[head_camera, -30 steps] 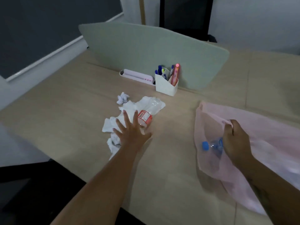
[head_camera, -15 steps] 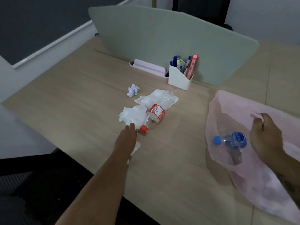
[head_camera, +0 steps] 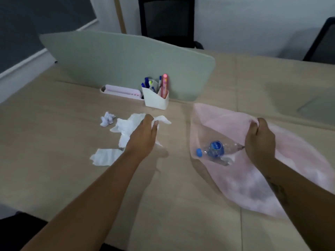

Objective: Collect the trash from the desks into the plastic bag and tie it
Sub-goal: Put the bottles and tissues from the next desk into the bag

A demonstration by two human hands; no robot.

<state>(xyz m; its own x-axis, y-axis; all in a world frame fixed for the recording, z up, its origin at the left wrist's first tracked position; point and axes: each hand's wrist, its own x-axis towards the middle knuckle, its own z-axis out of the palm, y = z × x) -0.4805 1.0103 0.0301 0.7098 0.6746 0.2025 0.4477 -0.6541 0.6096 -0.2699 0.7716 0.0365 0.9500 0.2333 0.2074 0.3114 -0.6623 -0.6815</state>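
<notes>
A pink plastic bag (head_camera: 290, 160) lies open on the right of the desk, and my right hand (head_camera: 259, 140) pinches its upper rim. A clear bottle with a blue cap (head_camera: 215, 149) lies inside the bag near its mouth. My left hand (head_camera: 143, 136) rests palm down on a pile of white tissues (head_camera: 126, 127), fingers closed on a piece of tissue (head_camera: 161, 120). Another flat tissue (head_camera: 105, 156) lies nearer to me, and a crumpled paper ball (head_camera: 107, 118) sits to the left. The red-labelled bottle is out of sight, possibly hidden under my left hand.
A white pen holder (head_camera: 155, 100) and a pink tray (head_camera: 121, 90) stand against the green divider (head_camera: 126, 60). Two dark chairs (head_camera: 166, 19) (head_camera: 322, 44) stand behind the desk. The desk's front edge drops off at the lower left.
My left hand moved forward from the red-capped bottle's end onto the tissues and closed on them. That bottle is no longer visible. My right hand still holds the bag's rim.
</notes>
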